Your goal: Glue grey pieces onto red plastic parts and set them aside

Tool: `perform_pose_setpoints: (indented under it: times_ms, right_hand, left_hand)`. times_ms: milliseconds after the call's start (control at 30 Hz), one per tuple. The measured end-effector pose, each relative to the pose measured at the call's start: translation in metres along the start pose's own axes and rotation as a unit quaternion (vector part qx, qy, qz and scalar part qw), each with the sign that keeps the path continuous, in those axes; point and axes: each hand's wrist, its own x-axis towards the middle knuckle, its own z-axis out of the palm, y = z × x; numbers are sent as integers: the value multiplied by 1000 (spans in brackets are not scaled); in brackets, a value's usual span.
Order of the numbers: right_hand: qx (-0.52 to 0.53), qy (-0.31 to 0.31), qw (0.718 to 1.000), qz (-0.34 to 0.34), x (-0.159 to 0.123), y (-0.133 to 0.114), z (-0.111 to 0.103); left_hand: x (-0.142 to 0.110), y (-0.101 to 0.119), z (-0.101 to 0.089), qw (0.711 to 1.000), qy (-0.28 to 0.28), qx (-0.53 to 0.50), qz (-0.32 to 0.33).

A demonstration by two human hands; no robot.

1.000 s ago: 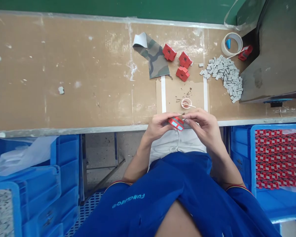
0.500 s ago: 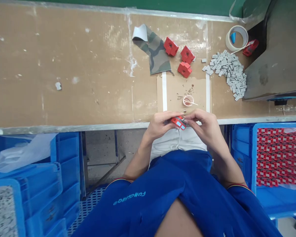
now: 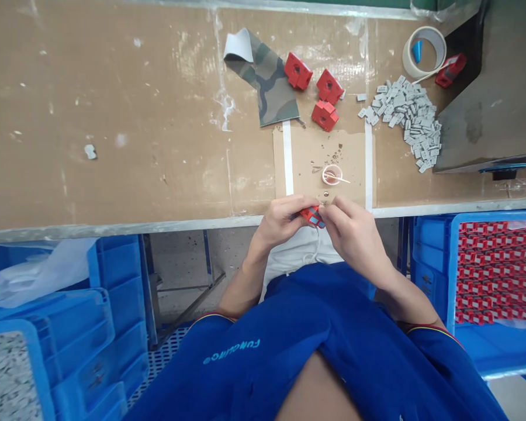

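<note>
My left hand (image 3: 280, 221) and my right hand (image 3: 350, 229) meet at the near edge of the workbench, both closed on a small red block (image 3: 312, 216) with pale inserts. My right fingers cover much of the block. Just beyond my hands stands a small white cup (image 3: 332, 173) with a thin stick across it. Three more red blocks (image 3: 319, 93) lie further back on the brown bench top. A heap of small grey pieces (image 3: 407, 120) lies to their right.
A camouflage cloth scrap (image 3: 263, 79) lies left of the red blocks. A tape roll (image 3: 423, 44) and a dark machine (image 3: 495, 88) stand at the back right. A blue crate of red parts (image 3: 499, 269) sits low right; blue crates (image 3: 48, 327) sit low left.
My right hand has slid left over the red block, hiding more of it. The view has shifted slightly, so the bench items sit a little nearer the top.
</note>
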Motion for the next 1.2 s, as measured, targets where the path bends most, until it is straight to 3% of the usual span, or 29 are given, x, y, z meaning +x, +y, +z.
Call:
perform_pose_setpoints:
  times_ms: [200, 300, 533, 767, 1033, 1200]
  right_hand:
    - [174, 38, 981, 70, -8, 13, 5]
    - [209, 31, 974, 79, -9, 18, 3]
    - [166, 30, 985, 44, -8, 19, 2]
    - [60, 3, 998, 35, -17, 12, 3]
    - [71, -20, 993, 88, -21, 8, 16]
    - [163, -36, 982, 90, -17, 19, 17]
  left_hand:
    - [0, -2, -1, 1000, -5, -5, 8]
    - [1, -2, 0, 1000, -5, -3, 13]
    - [0, -1, 3, 999, 10, 38, 23]
    - [-1, 2, 0, 996, -31, 72, 37]
    - [-3, -1, -3, 994, -35, 105, 16]
    - [1, -2, -9, 994, -51, 99, 9]
